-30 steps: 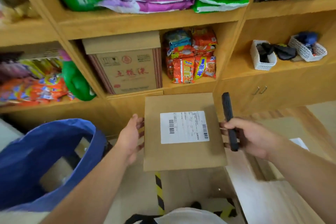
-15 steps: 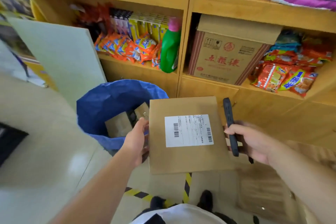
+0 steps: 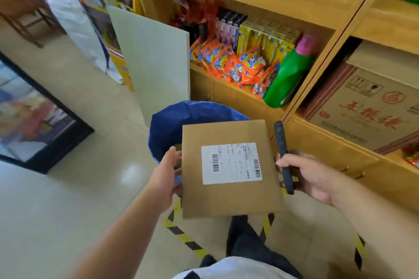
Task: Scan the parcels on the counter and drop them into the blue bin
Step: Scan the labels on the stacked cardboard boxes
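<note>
Left hand [image 3: 166,173] grips parcel [image 3: 229,197] above tiled floor [image 3: 74,199].

The parcel [image 3: 229,197] was brown with a white label [image 3: 231,163]; the bin [image 3: 172,124] was blue, the bottle [image 3: 288,75] green, the floor tape [image 3: 181,235] striped yellow-black.
</note>
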The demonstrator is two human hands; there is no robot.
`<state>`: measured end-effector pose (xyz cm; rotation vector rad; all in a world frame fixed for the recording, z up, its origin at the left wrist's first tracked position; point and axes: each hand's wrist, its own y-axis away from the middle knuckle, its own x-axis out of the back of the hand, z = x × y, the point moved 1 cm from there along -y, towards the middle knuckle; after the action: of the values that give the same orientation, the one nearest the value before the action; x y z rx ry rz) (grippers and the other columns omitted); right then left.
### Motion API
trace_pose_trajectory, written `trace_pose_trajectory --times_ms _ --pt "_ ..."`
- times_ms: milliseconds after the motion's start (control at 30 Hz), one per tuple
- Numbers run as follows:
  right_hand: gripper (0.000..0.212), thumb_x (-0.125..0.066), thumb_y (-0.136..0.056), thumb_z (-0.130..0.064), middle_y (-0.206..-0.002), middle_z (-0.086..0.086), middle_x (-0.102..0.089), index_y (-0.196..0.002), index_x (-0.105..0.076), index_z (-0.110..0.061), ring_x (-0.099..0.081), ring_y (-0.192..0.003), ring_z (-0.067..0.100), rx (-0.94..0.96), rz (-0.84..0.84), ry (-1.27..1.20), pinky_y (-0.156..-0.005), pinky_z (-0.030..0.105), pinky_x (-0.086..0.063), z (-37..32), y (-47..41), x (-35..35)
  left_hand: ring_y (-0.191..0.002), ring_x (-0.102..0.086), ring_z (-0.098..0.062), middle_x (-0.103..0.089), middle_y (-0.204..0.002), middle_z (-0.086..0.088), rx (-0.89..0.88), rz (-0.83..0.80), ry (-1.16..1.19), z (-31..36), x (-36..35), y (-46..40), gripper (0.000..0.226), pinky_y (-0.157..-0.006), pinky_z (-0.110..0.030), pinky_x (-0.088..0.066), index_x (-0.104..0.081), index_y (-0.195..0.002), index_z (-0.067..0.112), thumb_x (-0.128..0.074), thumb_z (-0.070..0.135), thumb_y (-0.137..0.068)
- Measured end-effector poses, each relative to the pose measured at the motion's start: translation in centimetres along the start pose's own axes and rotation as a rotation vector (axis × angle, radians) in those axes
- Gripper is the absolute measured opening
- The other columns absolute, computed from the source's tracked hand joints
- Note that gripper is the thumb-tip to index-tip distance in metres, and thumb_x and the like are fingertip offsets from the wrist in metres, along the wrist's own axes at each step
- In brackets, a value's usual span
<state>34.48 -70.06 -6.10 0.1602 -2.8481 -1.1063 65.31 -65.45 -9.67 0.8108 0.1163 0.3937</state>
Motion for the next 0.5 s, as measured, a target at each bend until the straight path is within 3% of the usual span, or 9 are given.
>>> trace_pose_trajectory --times_ms 100,267,500 --pt "0.018 -0.064 -0.095 -0.004 -0.074 -0.001 -0.077 -0.110 -0.069 -0.014 -0.065 -0.089 0.026 -0.020 -0.049 0.018 -0.099 0.057 -0.052 -2.4 -4.1 0.0 -0.117 -0.062 -0.014 -0.070 -0.123 0.011 0.006 0.044 0.038 1.8 -0.5 -2.2 0.045 -0.104 -0.044 -0.048 -0.069 -0.127 0.028 -0.042 0.057 -0.107" --pt "0.020 -0.069 -0.093 -0.009 -0.075 0.002 -0.076 -0.113 -0.067 -0.013 -0.066 -0.091 0.030 -0.055 -0.132 0.031 -0.100 0.060 -0.053 -6.5 -10.1 -0.1 -0.113 -0.063 -0.014 -0.072 -0.120 0.008 0.016 0.096 0.072 5.4 -2.0 -4.5 0.045 -0.098 -0.042 -0.047 -0.070 -0.124 0.027 -0.038 0.055 -0.108" --pt "0.021 -0.068 -0.094 -0.007 -0.079 0.004 -0.078 -0.115 -0.068 -0.011 -0.070 -0.078 0.023 -0.092 -0.220 0.055 -0.076 0.043 -0.057 -10.4 -16.1 -1.4 -0.110 -0.064 -0.019 -0.072 -0.117 0.001 0.071 0.170 0.143 8.2 -2.8 -8.0 0.044 -0.097 -0.044 -0.048 -0.069 -0.122 0.022 -0.039 0.052 -0.109"
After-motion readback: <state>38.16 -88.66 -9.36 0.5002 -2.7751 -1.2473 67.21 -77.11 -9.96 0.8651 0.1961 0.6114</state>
